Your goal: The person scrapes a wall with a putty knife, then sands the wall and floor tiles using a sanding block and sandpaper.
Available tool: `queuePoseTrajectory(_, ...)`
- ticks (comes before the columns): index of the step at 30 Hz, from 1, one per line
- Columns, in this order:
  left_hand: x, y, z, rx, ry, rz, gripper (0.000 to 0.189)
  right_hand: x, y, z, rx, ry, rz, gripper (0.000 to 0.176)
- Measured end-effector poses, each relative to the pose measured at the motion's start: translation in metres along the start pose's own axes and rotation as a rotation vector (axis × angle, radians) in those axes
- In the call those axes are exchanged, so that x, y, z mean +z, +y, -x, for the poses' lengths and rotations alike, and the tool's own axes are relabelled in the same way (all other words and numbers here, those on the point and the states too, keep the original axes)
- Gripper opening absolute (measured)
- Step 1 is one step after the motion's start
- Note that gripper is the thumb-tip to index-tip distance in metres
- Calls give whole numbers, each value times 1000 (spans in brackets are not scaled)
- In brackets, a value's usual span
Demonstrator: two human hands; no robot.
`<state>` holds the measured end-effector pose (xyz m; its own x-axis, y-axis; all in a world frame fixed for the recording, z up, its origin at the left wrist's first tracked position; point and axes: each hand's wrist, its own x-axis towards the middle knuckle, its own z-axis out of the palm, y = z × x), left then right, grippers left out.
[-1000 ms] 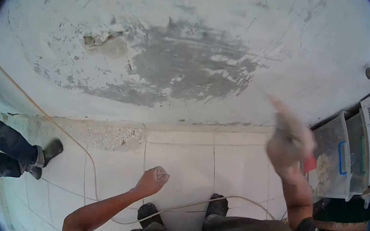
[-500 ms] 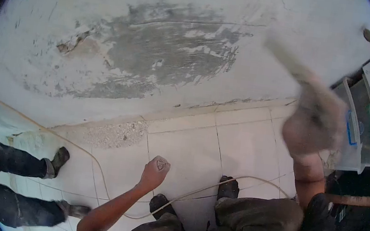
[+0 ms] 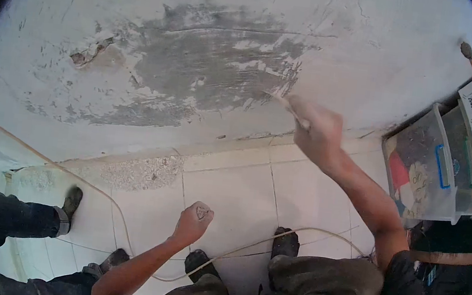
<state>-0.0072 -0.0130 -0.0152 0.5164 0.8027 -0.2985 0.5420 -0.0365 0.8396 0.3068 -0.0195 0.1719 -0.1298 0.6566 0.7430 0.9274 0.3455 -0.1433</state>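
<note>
Right hand [image 3: 319,133] outstretched toward the wall [image 3: 363,74], pinching a thin tool [image 3: 283,101]; left hand [image 3: 193,225] low, curled shut.

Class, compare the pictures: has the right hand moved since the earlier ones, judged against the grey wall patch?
Yes. The right hand has moved left in the view, in to the grey patch's right edge.

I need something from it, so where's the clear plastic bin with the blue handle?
In the head view, the clear bin is at the right, by the wall, past your right forearm and beside the green-handled bin.
</note>
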Motion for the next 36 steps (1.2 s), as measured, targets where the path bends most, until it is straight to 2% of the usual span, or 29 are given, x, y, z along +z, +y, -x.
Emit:
queuePoseTrajectory(1, -2, 0, 0, 2, 5, -1, 22, 10, 4, 6, 43, -82, 28, 27)
queuePoseTrajectory(2, -2, 1, 0, -7, -2, -5, 22, 11, 5, 5, 33, -82, 23, 27)
queuePoseTrajectory(4, -2, 7, 4, -23, -21, 0, 22, 2, 2, 1, 149, -18, -50, 26)
queuePoseTrajectory(6, -8, 18, 1, -89, -33, -27, 26, -29, -17, -20, 74, 139, -92, 24)
queuePoseTrajectory(7, -8, 20, -1, -95, -29, -17, 26, -41, -29, -31, 68, 130, -97, 24)
queuePoseTrajectory(9, -9, 20, 2, -45, -17, -23, 26, -52, -50, -41, 33, 440, -465, 22)
queuePoseTrajectory(11, -6, 21, 2, -86, -21, -16, 26, -23, -21, -27, -13, 77, -120, 21)
queuePoseTrajectory(13, -7, 18, 1, -113, -20, -19, 26, 32, 16, 15, 132, -137, -53, 22)
queuePoseTrajectory(16, -5, 15, 3, -42, -15, -39, 25, 32, -4, 20, 174, -186, -52, 22)
queuePoseTrajectory(18, -9, 21, 2, -40, -2, -24, 24, 3, -18, -1, 79, -9, -88, 22)
queuePoseTrajectory(20, -11, 20, 3, -64, -12, -27, 25, -35, -37, -27, 47, 101, -89, 26)
queuePoseTrajectory(21, -12, 20, 2, -77, -21, -32, 25, -29, -33, -25, 48, 97, -91, 26)
queuePoseTrajectory(25, -12, 20, 0, -131, -39, -19, 25, 25, 4, 5, 233, -202, 5, 35)
queuePoseTrajectory(27, -9, 15, 0, -22, 5, -102, 25, 39, -11, 18, 212, -434, 98, 34)
queuePoseTrajectory(28, -9, 16, -3, -14, 11, -96, 25, 35, -9, 13, 203, -432, 105, 34)
queuePoseTrajectory(30, -10, 16, -1, -53, 1, -25, 25, 15, -15, 4, 96, -66, -30, 34)
queuePoseTrajectory(32, -11, 12, -2, -48, 0, -28, 26, -18, -33, -15, 115, 139, -148, 30)
queuePoseTrajectory(33, -11, 10, -1, -48, -1, -39, 26, -21, -30, -15, 116, 136, -151, 30)
queuePoseTrajectory(35, -13, 15, 0, -91, -20, -23, 26, -26, -25, -17, 124, -124, -23, 24)
queuePoseTrajectory(36, -14, 18, -1, -127, -34, -11, 26, -15, -17, -9, 124, -123, -19, 24)
